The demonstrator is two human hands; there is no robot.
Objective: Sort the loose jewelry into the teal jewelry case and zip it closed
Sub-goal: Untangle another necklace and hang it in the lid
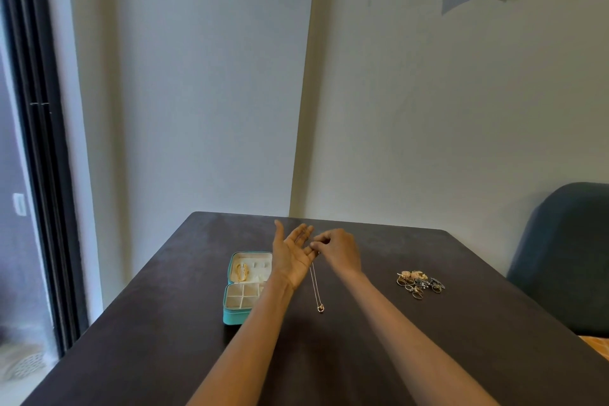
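The teal jewelry case (233, 316) lies open on the dark table, its cream lid panel holding gold pieces (242, 271) and its divided base showing pale compartments. My left hand (291, 255) is raised palm up with straight fingers, partly covering the case's right side. My right hand (339, 250) pinches the top of a thin chain necklace (314, 283) beside my left fingertips. The chain hangs down to a small pendant (320, 308) near the tabletop. A pile of loose rings and earrings (419, 283) lies to the right.
The dark table (362, 356) fills the lower view and meets pale walls at its far edge. A blue-grey chair back (566, 257) stands at the right. A dark-framed glass door (36, 175) runs along the left.
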